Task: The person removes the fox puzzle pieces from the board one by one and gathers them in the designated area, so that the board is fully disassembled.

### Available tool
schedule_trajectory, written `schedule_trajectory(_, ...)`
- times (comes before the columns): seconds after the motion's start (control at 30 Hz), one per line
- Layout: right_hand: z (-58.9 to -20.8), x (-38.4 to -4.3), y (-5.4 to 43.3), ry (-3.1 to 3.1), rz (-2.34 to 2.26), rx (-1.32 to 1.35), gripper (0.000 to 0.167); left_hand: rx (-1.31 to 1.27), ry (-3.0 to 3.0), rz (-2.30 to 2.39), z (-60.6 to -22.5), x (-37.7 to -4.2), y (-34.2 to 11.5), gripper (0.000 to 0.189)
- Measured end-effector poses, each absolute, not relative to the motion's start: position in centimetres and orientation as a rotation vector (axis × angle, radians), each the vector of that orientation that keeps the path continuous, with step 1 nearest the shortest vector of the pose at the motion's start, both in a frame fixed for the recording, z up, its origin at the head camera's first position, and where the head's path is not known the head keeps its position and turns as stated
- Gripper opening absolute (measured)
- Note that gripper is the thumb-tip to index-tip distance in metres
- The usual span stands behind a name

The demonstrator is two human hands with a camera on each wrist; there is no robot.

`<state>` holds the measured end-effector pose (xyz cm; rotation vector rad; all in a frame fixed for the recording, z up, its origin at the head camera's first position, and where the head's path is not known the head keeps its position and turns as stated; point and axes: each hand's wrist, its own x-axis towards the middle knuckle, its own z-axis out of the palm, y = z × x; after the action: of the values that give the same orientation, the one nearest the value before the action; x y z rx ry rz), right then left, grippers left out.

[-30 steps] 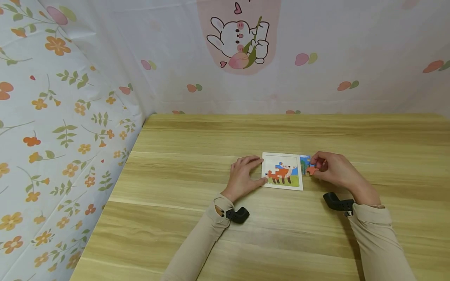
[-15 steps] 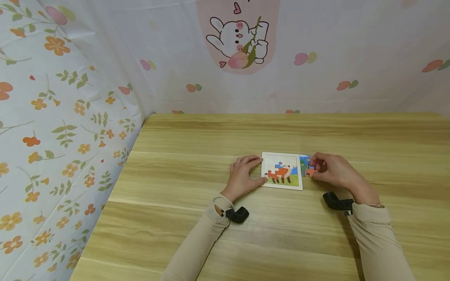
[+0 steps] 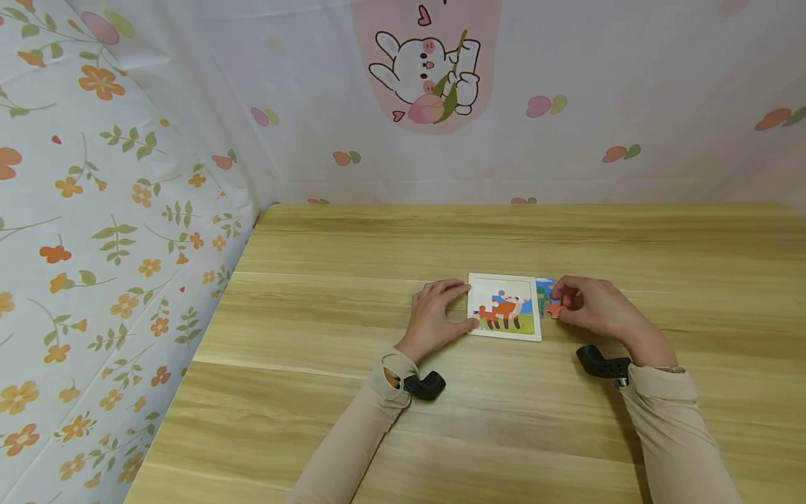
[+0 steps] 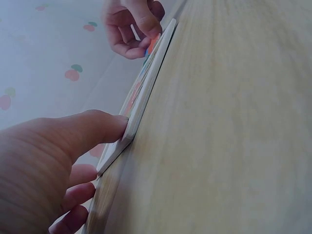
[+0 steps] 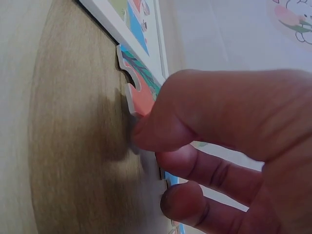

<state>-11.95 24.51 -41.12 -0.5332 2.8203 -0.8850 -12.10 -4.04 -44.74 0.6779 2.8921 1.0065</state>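
A white-framed jigsaw tray [image 3: 505, 337] lies flat on the table, with an orange, long-legged animal picture partly filled in and a bare pale area at its upper left. My left hand [image 3: 431, 318] rests against the tray's left side; in the left wrist view its thumb [image 4: 100, 127] presses on the rim. Just right of the tray, my right hand [image 3: 601, 308] pinches an orange, green and blue jigsaw piece [image 3: 554, 309] between thumb and index finger. In the right wrist view the piece [image 5: 141, 97] sits beside the tray's rim, its far part hidden by the thumb.
Blue-edged pieces [image 5: 170, 178] show behind the right fingers in the right wrist view. Wood-grain table [image 3: 352, 280] surrounds the tray. A printed white curtain [image 3: 302, 105] hangs along the table's back edge, and a flowered one [image 3: 126, 231] at the left.
The right hand and the piece shift very slightly, with the piece moving a little toward the front and left. The left hand and the tray stay in place.
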Motion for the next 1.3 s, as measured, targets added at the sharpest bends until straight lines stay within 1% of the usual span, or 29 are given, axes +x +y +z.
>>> schedule_trajectory(1.3, -40.96, -11.97, 24.38, 2.849, -0.844, -0.557, 0.020, 0.693, 2.905, 1.003, -44.77, -12.12, -4.02, 0.057)
